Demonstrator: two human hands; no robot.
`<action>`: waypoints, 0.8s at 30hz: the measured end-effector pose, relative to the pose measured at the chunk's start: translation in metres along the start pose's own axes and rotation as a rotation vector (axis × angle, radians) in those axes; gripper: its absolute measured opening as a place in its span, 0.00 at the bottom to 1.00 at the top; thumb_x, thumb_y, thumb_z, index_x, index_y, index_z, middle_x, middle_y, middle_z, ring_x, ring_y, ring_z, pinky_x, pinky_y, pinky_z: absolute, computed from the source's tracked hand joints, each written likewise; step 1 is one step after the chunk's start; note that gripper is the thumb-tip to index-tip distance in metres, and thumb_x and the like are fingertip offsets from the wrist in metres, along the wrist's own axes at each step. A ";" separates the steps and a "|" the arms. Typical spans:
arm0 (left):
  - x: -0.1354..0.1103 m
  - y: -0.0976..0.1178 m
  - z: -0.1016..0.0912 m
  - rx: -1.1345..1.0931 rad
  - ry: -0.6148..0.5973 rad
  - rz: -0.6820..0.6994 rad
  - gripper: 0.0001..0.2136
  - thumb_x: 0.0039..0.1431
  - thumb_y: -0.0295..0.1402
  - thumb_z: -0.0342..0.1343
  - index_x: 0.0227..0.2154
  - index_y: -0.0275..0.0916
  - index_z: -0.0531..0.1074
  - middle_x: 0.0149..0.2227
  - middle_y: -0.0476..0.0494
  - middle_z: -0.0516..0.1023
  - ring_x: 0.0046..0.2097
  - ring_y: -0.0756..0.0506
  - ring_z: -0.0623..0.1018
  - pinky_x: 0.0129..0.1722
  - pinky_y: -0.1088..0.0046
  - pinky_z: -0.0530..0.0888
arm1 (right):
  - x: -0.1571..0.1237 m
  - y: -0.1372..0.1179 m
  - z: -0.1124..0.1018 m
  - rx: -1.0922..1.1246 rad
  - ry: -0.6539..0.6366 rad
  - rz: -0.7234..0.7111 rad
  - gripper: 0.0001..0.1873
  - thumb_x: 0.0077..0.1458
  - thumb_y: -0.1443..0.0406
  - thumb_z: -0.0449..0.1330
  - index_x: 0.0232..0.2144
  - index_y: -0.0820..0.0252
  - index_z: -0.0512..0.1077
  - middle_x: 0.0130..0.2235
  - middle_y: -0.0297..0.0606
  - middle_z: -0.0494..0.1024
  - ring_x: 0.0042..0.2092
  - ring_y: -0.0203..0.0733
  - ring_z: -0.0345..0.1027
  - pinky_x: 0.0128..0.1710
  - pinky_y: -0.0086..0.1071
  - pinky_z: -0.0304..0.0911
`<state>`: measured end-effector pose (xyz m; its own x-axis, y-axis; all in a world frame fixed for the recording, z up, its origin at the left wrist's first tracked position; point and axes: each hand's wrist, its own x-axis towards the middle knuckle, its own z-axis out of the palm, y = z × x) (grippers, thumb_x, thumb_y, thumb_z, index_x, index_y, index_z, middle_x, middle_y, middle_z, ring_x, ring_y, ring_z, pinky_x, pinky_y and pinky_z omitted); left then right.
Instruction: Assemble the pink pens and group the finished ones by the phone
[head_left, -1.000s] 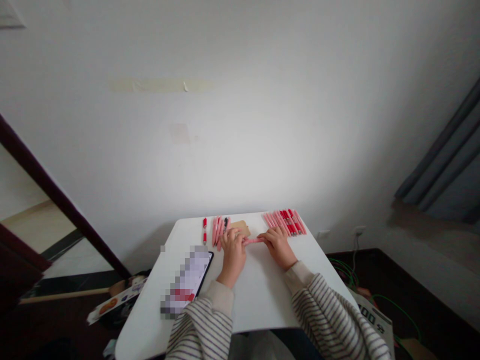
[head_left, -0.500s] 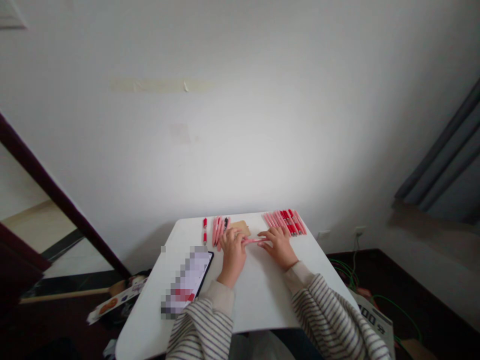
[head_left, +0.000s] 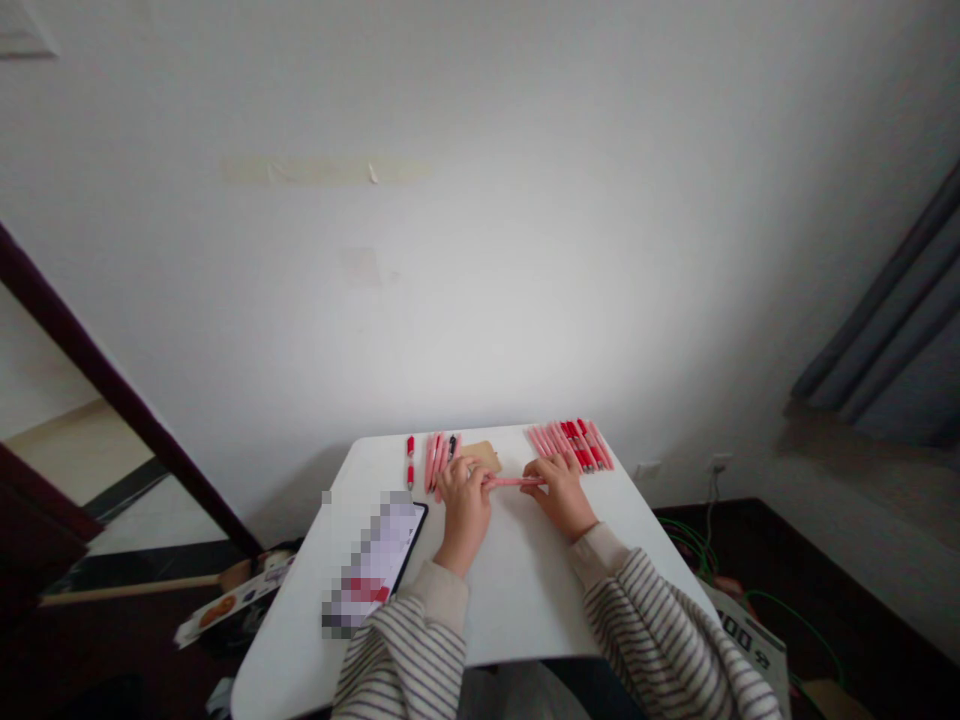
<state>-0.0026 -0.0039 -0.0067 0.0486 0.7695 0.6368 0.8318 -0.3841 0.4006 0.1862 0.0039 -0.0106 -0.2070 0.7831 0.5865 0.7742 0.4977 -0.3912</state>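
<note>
Between my two hands a pink pen (head_left: 511,482) lies roughly level, just over the white table (head_left: 525,580). My left hand (head_left: 463,495) is closed on its left end, and my right hand (head_left: 559,490) pinches its right end. Beyond my right hand, several pink and red pens (head_left: 570,445) lie side by side in a row. Past my left hand is a smaller group of pink pens (head_left: 433,462) with a black-tipped one among them. A tan, flat rectangular piece (head_left: 481,455) lies behind my left fingers, partly covered by them.
A single red pen (head_left: 410,462) lies apart at the table's back left. Nearer me on the left is a phone (head_left: 379,565) with a blurred screen. The wall (head_left: 480,330) rises right behind the table. Green cables (head_left: 694,540) run along the floor at the right.
My right hand's fingers have closed further around the pen's right end and shifted slightly right. My left hand has barely moved.
</note>
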 end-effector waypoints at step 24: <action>0.000 -0.001 0.000 -0.017 0.028 -0.015 0.07 0.59 0.32 0.52 0.32 0.42 0.75 0.46 0.42 0.72 0.52 0.40 0.67 0.55 0.52 0.62 | 0.000 0.000 0.000 0.026 0.002 0.039 0.11 0.61 0.57 0.55 0.32 0.53 0.74 0.34 0.35 0.78 0.42 0.42 0.67 0.57 0.48 0.43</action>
<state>-0.0039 -0.0030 -0.0069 0.0208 0.7608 0.6487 0.8230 -0.3814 0.4210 0.1863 0.0037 -0.0102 -0.1763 0.8013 0.5718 0.7659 0.4765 -0.4316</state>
